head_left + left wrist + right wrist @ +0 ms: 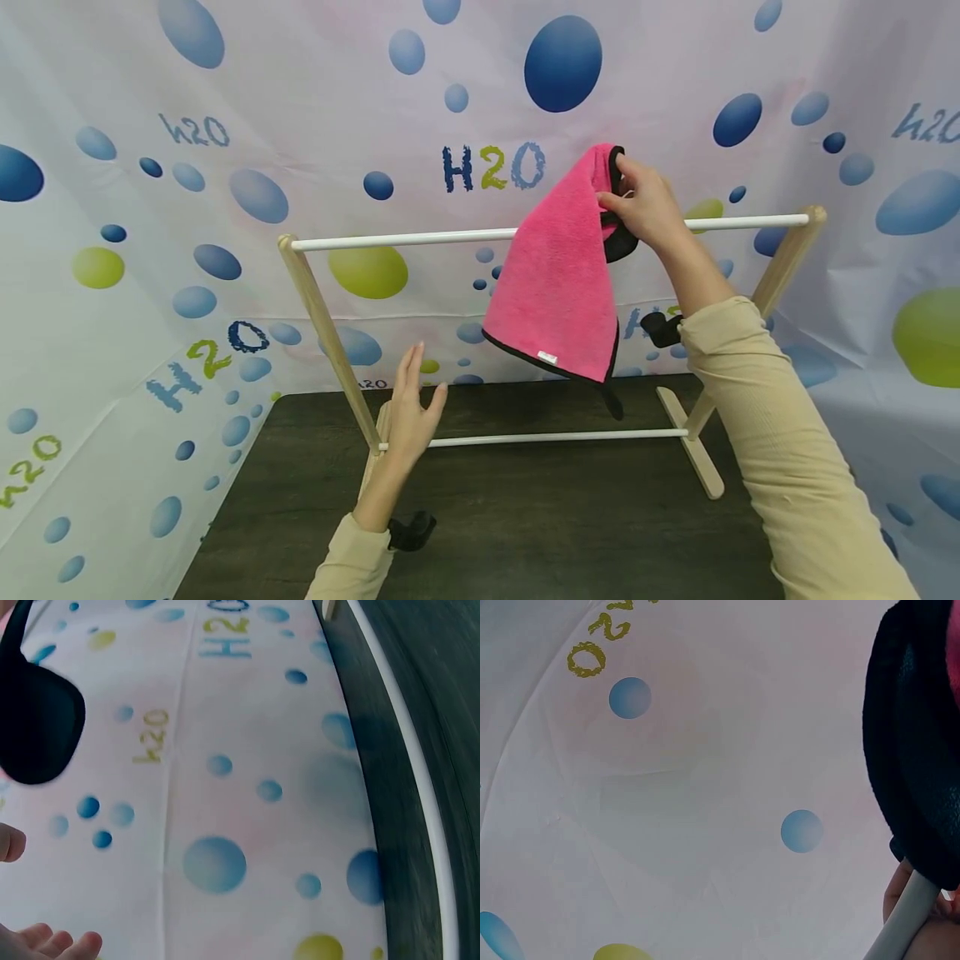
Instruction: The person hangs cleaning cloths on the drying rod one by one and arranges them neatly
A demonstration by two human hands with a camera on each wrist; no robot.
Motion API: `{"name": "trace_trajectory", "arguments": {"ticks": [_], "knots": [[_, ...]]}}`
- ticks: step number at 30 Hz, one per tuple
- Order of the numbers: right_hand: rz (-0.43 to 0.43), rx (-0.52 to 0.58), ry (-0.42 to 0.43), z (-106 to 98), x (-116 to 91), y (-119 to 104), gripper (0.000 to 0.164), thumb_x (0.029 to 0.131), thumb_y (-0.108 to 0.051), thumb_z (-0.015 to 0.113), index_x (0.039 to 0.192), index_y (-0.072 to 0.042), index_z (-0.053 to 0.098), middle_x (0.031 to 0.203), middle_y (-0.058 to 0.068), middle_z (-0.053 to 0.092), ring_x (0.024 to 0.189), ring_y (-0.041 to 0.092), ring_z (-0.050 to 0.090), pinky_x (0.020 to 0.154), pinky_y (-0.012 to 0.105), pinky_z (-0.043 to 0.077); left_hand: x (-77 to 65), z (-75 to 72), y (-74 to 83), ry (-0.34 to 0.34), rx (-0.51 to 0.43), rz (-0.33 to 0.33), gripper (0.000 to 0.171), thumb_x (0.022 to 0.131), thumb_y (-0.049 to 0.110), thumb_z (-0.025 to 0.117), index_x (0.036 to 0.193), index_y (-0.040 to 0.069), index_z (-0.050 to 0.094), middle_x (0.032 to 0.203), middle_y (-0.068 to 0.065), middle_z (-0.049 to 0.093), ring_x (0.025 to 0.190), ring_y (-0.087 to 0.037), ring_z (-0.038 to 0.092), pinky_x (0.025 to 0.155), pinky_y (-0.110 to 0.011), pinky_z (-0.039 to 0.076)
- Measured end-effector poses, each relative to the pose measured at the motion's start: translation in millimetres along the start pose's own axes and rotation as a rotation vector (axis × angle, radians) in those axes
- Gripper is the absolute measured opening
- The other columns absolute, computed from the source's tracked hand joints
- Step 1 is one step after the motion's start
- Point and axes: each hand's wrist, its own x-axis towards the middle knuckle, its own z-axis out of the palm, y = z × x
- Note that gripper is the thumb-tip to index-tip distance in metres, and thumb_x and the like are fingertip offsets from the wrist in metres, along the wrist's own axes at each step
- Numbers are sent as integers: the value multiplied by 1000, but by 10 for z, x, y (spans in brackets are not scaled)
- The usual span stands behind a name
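Observation:
A pink plush towel [558,275] with black edging and a small white label hangs from my right hand [648,204], which pinches its upper corner at the top bar. Most of the cloth drapes in front of the white top rail [405,239]; a dark fold lies under the fingers. In the right wrist view the towel's dark edge [911,750] overlaps the rail [907,919], with my right hand [930,941] partly hidden behind it. Lower left, my left hand [412,421] is raised with fingers extended, holding nothing, near the rack's left leg.
The wooden rack's left post [326,333] and right post [787,258] slant up from feet on the dark table [540,525]. A lower white rail [555,437] joins them. Behind hangs a white curtain [315,100] with blue and green dots and H2O lettering.

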Motion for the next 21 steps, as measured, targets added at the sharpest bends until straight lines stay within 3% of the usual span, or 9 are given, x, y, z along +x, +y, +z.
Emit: {"name": "trace_trajectory", "arguments": {"ticks": [13,21], "knots": [[-2,0,10,0,0,0,21,91,-16,55,101,-1,45,87,16,49,81,25,46,56,20,37,53,322,233,-128,-81,109,58,87,9,59,140,5,35,140,-20,33,125,-36,37,95,-56,35],[-9,-9,15,7,-1,1,20,91,-15,55,101,-1,45,85,14,49,80,22,46,56,19,37,113,420,330,-184,-94,140,56,88,13,58,139,6,37,140,-18,34,126,-33,36,96,-52,36]]}}
